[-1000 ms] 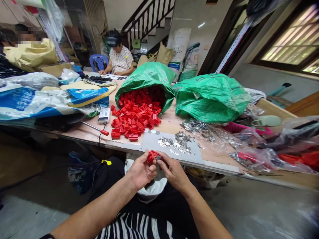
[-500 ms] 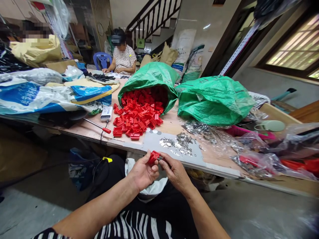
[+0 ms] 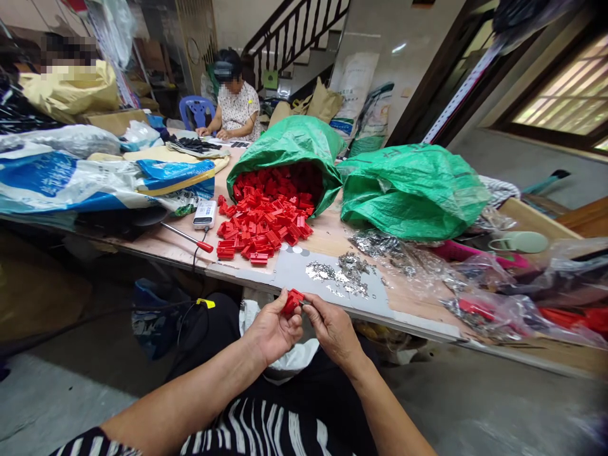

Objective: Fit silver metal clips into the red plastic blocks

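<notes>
Red pcs (image 3: 261, 231) by green sack (image 3: 285, 142)

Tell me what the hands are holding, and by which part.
The left hand pinches a red plastic part between thumb and fingertips; the right hand presses a tiny metal piece against its side, too small to see well.

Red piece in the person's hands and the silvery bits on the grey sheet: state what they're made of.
The red piece in the left hand looks like moulded plastic: even colour, slight sheen, crisp edges. The silvery bits look like metal, from their bright glints, though too small to be sure.
</notes>
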`<state>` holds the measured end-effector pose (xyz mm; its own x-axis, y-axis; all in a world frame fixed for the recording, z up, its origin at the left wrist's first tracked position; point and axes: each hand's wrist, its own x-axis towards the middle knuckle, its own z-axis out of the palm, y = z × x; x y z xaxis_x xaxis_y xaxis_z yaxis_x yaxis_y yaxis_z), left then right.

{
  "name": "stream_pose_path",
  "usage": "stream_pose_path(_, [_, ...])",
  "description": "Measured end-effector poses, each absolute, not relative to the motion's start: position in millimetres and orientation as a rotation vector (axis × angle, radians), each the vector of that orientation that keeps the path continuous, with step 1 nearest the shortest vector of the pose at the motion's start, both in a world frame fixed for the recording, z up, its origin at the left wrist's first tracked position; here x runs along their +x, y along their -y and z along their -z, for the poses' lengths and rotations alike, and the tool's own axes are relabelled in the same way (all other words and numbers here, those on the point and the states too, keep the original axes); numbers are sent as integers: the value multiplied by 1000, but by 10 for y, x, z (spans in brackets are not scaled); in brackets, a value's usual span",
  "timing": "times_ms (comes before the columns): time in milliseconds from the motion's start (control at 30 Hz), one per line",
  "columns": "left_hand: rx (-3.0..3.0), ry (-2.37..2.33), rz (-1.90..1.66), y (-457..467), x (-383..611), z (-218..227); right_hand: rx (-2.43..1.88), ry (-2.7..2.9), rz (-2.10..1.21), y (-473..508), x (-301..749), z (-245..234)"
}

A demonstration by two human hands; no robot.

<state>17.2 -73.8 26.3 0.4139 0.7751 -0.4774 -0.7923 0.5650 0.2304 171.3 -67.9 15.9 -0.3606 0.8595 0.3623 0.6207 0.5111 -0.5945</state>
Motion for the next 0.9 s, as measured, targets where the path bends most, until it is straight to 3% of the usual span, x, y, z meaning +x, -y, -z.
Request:
stream_pose_path(567, [-86,-571,-996,736,131,-149,-1195,2159,-494,629,1646,-82])
stream_pose_path(900, [-99,-616,-1008,717,101,-37,-1247,1972,-819,499,1555,11])
